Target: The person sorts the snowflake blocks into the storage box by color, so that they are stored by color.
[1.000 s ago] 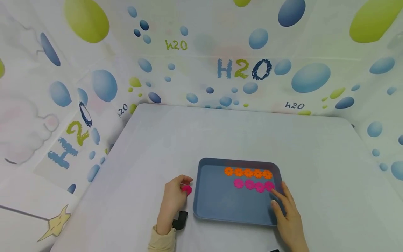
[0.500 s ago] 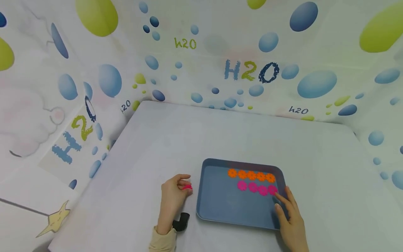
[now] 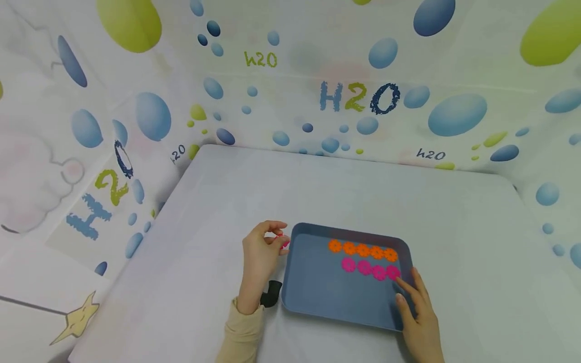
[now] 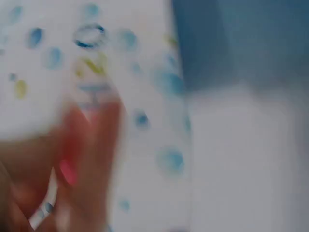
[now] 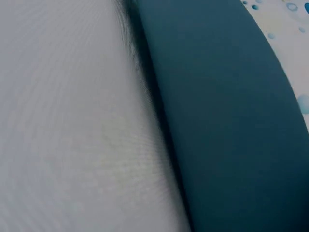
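Observation:
My left hand (image 3: pixel 260 254) pinches a small pink flower-shaped piece (image 3: pixel 284 243) between thumb and fingers, just outside the left rim of the blue-grey tray (image 3: pixel 333 300). Blurred in the left wrist view, the pink piece (image 4: pixel 68 172) shows between the fingers (image 4: pixel 99 159). Inside the tray lies a row of several orange flower-shaped pieces (image 3: pixel 363 250), with a row of several pink ones (image 3: pixel 364 267) below it. My right hand (image 3: pixel 422 320) rests at the tray's right edge, fingers loosely extended, the index fingertip by the rightmost pink piece. Only the tray's side (image 5: pixel 222 116) fills the right wrist view, without the hand.
The tray stands on a white-covered table (image 3: pixel 236 201). Behind and to the left hangs a white backdrop (image 3: pixel 290 75) printed with bubbles and H2O lettering. A black wrist mount (image 3: pixel 272 294) sits by my left wrist, close to the tray's left rim.
My left hand has moved forward and slightly right with the pink piece, up to the tray's left rim. The right hand and the rows in the tray stay as they were.

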The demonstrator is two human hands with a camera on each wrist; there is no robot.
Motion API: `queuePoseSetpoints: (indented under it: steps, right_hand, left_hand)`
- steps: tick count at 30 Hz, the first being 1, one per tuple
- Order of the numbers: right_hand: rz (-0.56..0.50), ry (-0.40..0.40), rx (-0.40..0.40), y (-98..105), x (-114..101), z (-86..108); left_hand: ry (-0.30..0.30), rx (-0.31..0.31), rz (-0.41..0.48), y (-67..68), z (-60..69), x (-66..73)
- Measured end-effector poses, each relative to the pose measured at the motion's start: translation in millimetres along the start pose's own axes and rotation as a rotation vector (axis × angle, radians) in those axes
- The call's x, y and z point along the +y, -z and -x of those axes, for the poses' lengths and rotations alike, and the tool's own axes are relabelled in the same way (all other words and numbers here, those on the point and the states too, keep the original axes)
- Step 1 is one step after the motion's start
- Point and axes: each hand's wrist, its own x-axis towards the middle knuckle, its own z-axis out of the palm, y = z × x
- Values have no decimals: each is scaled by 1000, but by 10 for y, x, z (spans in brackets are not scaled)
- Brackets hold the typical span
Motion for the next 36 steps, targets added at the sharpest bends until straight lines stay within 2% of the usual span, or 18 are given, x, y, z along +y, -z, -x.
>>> queuePoseSetpoints:
  steps: [3, 5, 8, 11, 14, 17, 19, 21, 25, 31, 36]
  right_hand:
    - [5, -4, -1, -9, -8, 1]
    - [10, -5, 1, -16, -11, 2]
    - [16, -11, 7, -13, -11, -2]
    - [17, -7, 5, -9, -12, -9]
    - [20, -7, -1, -9, -14, -10]
    - [26, -6, 1, -13, -14, -8]
    - [27, -8, 3, -15, -14, -4]
    - [24, -5, 6, -18, -15, 2]
    - [8, 1, 7, -23, -12, 9]
    - [13, 17, 17, -3, -16, 0]
    - [6, 26, 17, 6, -8, -6]
  left_hand:
    - [-21, 9, -23, 28, -11, 105]
    - [-44, -18, -32, 27, -10, 156]
    - [-78, -112, -21, -39, -7, 212]
    - [-92, -227, -8, -180, -10, 239]
    - [-55, -332, -28, -355, -10, 252]
    - [-10, -420, -104, -522, -10, 230]
    - [-20, -457, -187, -614, -6, 200]
    - [-58, -471, -280, -681, 1, 163]
    - [-145, -449, -412, -765, 9, 86]
    - [-117, -436, -490, -838, 0, 17]
    - [-95, -404, -588, -886, -15, 7]
